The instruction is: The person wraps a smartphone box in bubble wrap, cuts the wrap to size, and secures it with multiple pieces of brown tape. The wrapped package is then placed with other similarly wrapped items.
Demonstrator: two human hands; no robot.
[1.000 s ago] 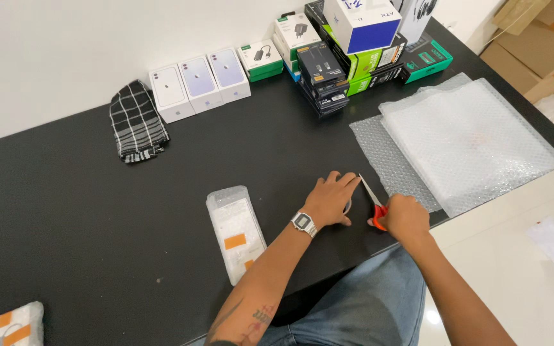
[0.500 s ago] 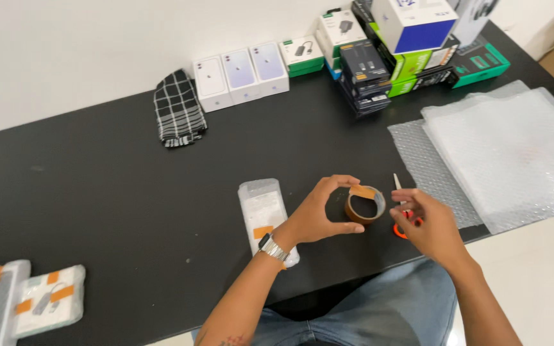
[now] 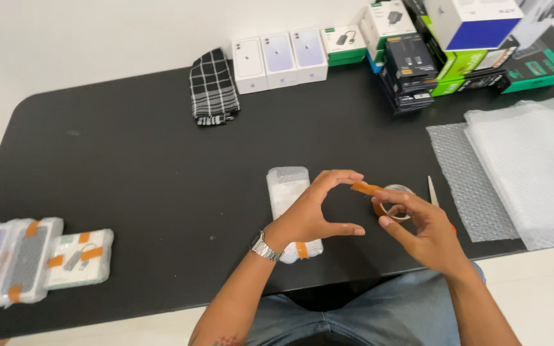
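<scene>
Tape roll [image 3: 394, 200] held in right hand [image 3: 426, 232].

left hand [image 3: 312, 214]: pinches the loose orange end of the tape roll [image 3: 392, 200]
right hand [image 3: 426, 232]: holds the roll near the table's [image 3: 129, 166] front edge
bubble-wrapped box [image 3: 288, 192]: under the left hand

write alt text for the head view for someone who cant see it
Over a black table, a person's left hand pulls an orange strip from a tape roll held by the right hand. A bubble-wrapped box lies beneath the left hand, bubble wrap sheets to the right, stacked boxes behind.
</scene>
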